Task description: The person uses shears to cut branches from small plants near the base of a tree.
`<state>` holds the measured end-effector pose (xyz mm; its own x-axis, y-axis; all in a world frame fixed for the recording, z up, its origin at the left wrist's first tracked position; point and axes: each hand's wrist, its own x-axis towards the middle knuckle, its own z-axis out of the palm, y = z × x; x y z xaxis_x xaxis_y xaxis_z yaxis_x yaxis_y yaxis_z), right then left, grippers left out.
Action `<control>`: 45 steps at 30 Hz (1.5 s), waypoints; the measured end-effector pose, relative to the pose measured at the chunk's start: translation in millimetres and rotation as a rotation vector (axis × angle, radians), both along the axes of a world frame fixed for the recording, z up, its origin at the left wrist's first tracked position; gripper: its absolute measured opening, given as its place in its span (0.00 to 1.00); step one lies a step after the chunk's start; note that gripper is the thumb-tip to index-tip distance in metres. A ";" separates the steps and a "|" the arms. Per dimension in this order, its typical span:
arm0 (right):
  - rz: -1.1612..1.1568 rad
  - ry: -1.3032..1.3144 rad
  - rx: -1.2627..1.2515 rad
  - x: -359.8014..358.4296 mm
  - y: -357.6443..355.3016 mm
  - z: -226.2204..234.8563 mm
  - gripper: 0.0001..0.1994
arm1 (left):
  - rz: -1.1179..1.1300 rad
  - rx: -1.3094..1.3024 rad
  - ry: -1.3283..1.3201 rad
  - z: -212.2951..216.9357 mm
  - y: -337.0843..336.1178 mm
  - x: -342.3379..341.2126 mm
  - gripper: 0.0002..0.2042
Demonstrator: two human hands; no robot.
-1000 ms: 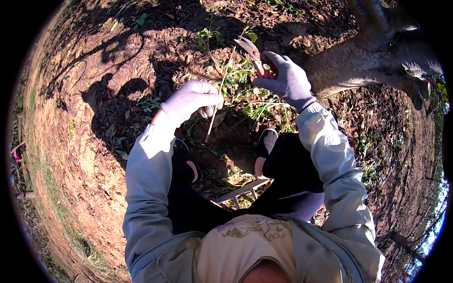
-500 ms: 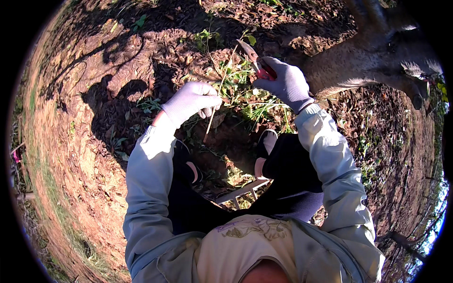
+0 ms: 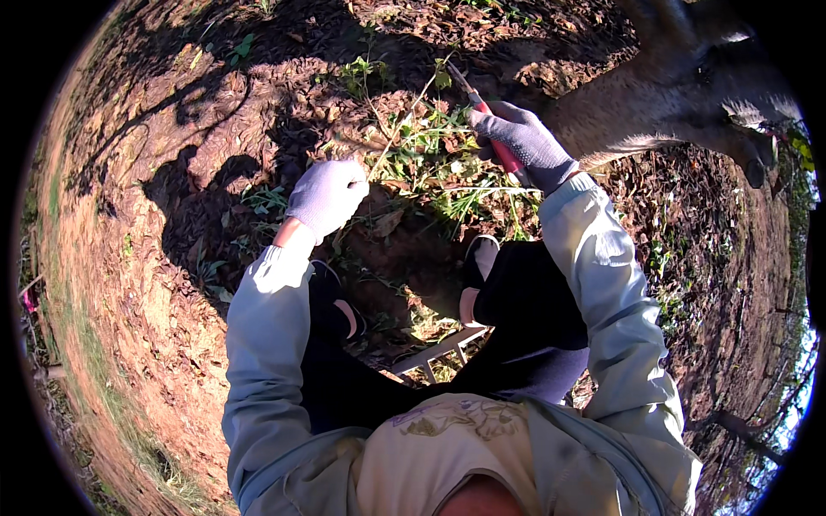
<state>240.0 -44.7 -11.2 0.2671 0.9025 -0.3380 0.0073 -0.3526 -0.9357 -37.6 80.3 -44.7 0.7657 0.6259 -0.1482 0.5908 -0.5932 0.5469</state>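
Note:
A pale knitted glove covers my left hand (image 3: pixel 329 198), which is closed around the lower end of a thin forked twig (image 3: pixel 414 107). From the fist the twig slants up and right, with a few leaves near its tip. My right hand (image 3: pixel 527 144), in a matching glove, grips red-handled pruning shears (image 3: pixel 506 157). Their narrow metal blades point up and left, close to the upper end of the twig. I cannot make out whether the blades touch it. Beneath both hands lie green cuttings and weeds (image 3: pixel 430 155).
A thick tree trunk (image 3: pixel 619 107) stands just right of my right hand. Dry leaves (image 3: pixel 215 129) cover the ground, partly in shadow. My feet in dark shoes (image 3: pixel 480 258) are below the hands, and a low metal stool frame (image 3: pixel 439 351) shows between my legs.
My left hand has moved left with the twig, whose lower end no longer sticks out below the fist. In my right hand the shears have turned, showing more of the red handle.

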 end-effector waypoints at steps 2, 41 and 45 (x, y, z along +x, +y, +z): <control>-0.038 -0.017 0.003 -2.7 1.6 -0.5 0.28 | -0.007 0.010 -0.008 2.0 -2.6 0.0 0.08; -0.143 -0.067 0.028 -1.6 -2.2 6.2 0.24 | -0.106 0.294 0.203 1.3 1.9 -6.0 0.07; -0.150 -0.027 -0.009 1.0 -0.4 1.3 0.23 | -0.082 0.311 0.219 1.9 2.0 -6.8 0.07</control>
<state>241.0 -45.2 -9.9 0.4076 0.8489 -0.3365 -0.0214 -0.3595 -0.9329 -44.3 82.4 -42.8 0.7864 0.6045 -0.1267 0.6172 -0.7611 0.1993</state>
